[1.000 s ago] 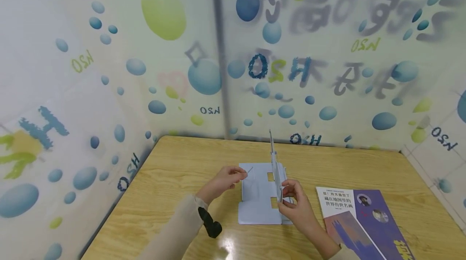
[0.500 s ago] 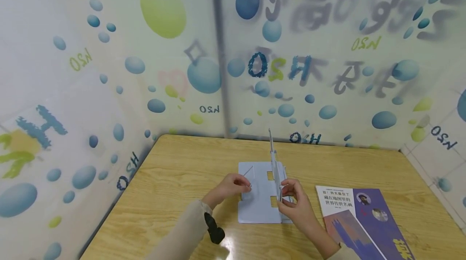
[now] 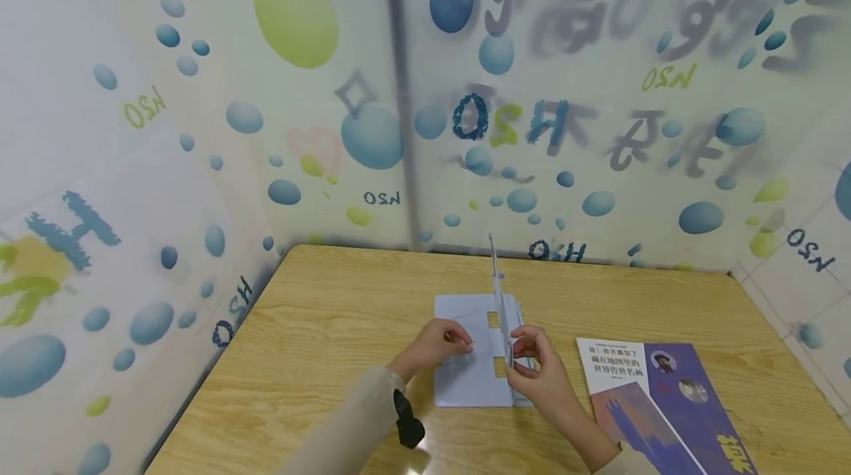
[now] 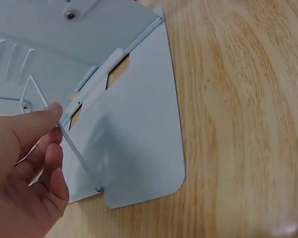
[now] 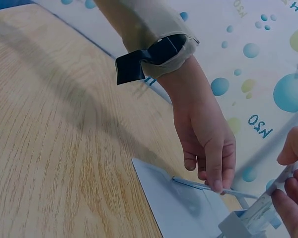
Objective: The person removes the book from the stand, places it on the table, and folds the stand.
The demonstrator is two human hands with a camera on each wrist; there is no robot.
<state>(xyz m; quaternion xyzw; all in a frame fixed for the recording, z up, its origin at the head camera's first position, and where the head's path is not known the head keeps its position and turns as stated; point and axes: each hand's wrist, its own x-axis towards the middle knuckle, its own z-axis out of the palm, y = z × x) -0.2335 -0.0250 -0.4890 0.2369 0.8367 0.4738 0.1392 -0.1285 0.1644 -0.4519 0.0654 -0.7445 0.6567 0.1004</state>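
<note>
A pale metal book stand has a flat base plate [image 3: 465, 388] with cut-out slots and an upright panel [image 3: 501, 305] rising from its right part. My left hand [image 3: 435, 346], over the base, pinches a thin bent wire rod [image 4: 79, 156] between thumb and forefinger. One hooked end of the rod reaches the base's edge in the left wrist view. On the other side, my right hand [image 3: 541, 366] holds the near edge of the upright panel between thumb and fingers. In the right wrist view, the rod extends from the left hand's fingertips towards the panel.
The stand rests on a wooden table [image 3: 352, 298]. To its right lie books with white and purple covers [image 3: 665, 386]. Walls printed with blue and green bubbles [image 3: 299, 17] enclose the back and sides. A dark strap [image 3: 407, 423] hangs at the left cuff.
My left hand has moved right and slightly nearer, over the base towards the upright panel, swinging the wire rod along. My right hand keeps its hold on the panel.
</note>
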